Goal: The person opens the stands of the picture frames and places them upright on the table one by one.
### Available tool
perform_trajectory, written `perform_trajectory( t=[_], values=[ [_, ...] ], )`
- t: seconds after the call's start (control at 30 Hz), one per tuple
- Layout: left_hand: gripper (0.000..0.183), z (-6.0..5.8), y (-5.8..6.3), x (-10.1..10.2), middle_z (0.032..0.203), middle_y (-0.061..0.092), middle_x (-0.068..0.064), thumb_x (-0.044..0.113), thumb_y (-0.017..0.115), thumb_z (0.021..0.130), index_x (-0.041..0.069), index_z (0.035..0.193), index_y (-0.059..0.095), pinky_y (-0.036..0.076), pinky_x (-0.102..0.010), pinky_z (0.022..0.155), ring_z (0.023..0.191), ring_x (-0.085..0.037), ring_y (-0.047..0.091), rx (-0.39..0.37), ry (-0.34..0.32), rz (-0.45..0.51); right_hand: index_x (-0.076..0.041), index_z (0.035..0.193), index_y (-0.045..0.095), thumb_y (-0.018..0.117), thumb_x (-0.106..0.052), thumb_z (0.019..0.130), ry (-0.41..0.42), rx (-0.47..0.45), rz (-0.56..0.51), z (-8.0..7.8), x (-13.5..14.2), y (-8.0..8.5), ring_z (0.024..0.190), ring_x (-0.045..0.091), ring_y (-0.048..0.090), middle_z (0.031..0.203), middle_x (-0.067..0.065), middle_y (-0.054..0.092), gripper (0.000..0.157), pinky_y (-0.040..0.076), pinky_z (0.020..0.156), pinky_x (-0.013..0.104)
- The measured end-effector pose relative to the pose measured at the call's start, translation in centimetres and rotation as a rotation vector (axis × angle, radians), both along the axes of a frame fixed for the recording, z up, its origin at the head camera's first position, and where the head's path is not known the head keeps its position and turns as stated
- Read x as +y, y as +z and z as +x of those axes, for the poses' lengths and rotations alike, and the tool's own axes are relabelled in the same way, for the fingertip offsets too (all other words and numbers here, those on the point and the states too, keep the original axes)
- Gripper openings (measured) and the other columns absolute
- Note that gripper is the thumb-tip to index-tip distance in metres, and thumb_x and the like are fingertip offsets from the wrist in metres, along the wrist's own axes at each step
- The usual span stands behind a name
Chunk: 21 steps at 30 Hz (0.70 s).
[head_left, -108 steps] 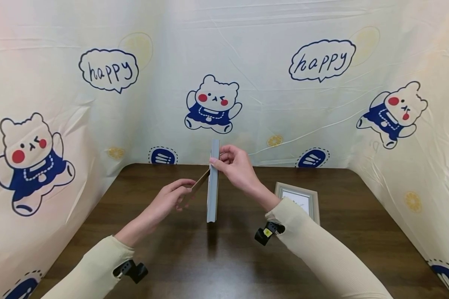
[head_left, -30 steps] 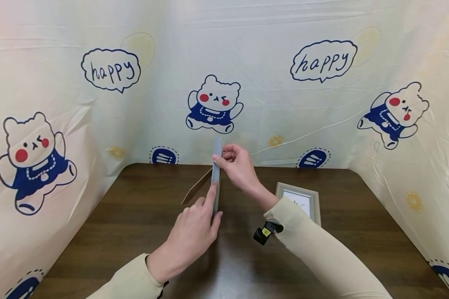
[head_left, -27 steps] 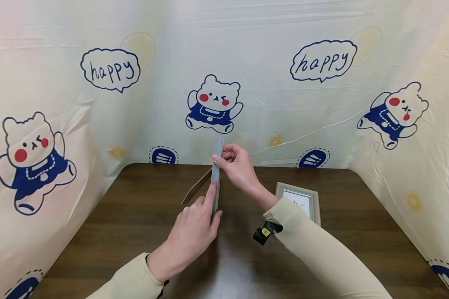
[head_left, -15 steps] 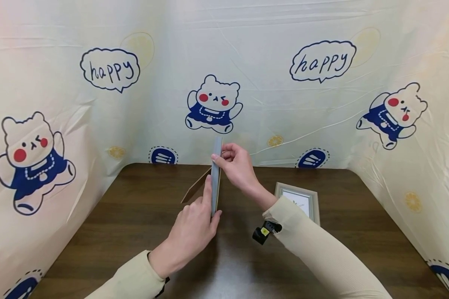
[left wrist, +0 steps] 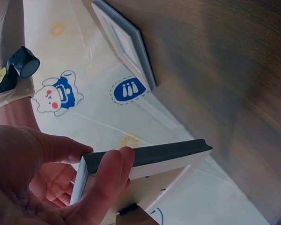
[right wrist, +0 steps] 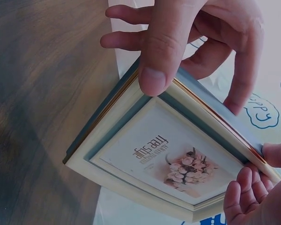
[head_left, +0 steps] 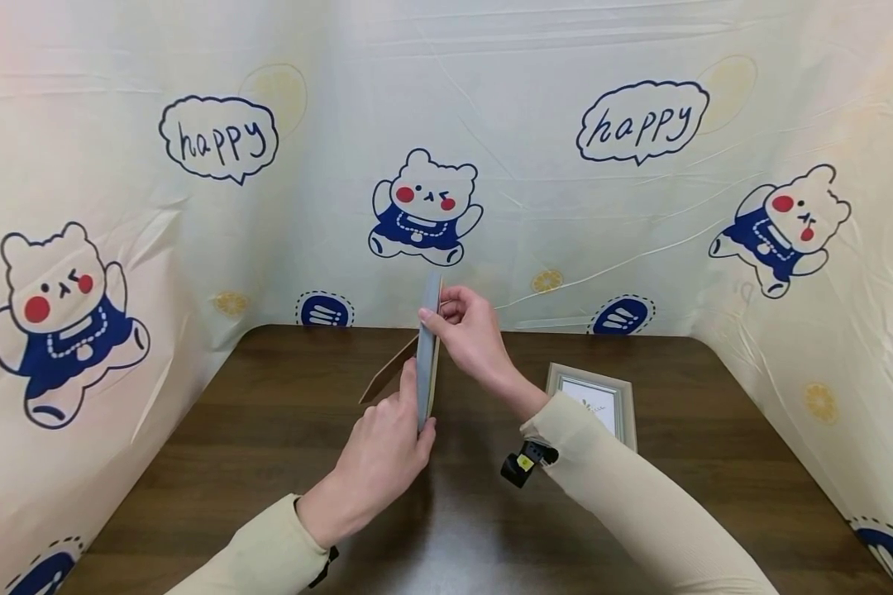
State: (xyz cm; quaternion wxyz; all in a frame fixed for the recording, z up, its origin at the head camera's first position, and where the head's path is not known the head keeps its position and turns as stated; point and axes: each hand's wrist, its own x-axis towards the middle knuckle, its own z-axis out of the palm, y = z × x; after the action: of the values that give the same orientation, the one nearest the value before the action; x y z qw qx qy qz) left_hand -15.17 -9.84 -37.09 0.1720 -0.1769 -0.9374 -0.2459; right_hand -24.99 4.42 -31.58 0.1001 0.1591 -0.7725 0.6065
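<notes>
A photo frame [head_left: 427, 355] with a grey-blue edge stands on end, seen edge-on in the head view. My left hand [head_left: 379, 454] grips its near lower end, thumb on the front and straight index finger along the back side. Higher up, my right hand [head_left: 472, 335] pinches the frame between a thumb on the edge and curled fingers. A brown stand leg [head_left: 393, 370] slants out from its back to the left. In the right wrist view the cream front [right wrist: 126, 185] shows a print of pink flowers with lettering.
A second photo frame [head_left: 626, 413], pale with a white print, lies on the dark wood table [head_left: 283, 446] at right, partly behind my right sleeve [head_left: 625, 479]. A cartoon-printed cloth [head_left: 521, 248] surrounds the table's back and sides.
My left hand has gone from the stand leg to the near end of the photo frame. Its index finger has shifted from the edge to the back side. The frame has turned slightly.
</notes>
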Motion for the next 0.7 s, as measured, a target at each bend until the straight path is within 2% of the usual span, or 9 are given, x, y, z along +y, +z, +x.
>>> perform_trajectory(
  t=[0.4, 0.7],
  values=[
    [0.08, 0.06, 0.13, -0.16, 0.091, 0.073, -0.018, 0.006, 0.082, 0.09, -0.005, 0.15, 0.031, 0.062, -0.04, 0.058, 0.069, -0.03, 0.075, 0.032, 0.001, 0.012, 0.0, 0.118, 0.065, 0.076, -0.014, 0.099, 0.006, 0.041, 0.026, 0.08, -0.25, 0.12, 0.081, 0.023, 0.062, 0.093, 0.009, 0.069, 0.026, 0.054, 0.074, 0.029],
    [0.078, 0.34, -0.04, -0.26, 0.088, 0.073, -0.018, 0.005, 0.082, 0.089, -0.005, 0.147, 0.031, 0.062, -0.04, 0.057, 0.067, -0.029, 0.075, 0.028, -0.001, 0.012, -0.001, 0.117, 0.065, 0.078, -0.015, 0.098, -0.002, 0.069, 0.054, 0.47, -0.45, -0.03, 0.079, 0.023, 0.063, 0.092, 0.008, 0.069, 0.027, 0.055, 0.073, 0.031]
  ],
)
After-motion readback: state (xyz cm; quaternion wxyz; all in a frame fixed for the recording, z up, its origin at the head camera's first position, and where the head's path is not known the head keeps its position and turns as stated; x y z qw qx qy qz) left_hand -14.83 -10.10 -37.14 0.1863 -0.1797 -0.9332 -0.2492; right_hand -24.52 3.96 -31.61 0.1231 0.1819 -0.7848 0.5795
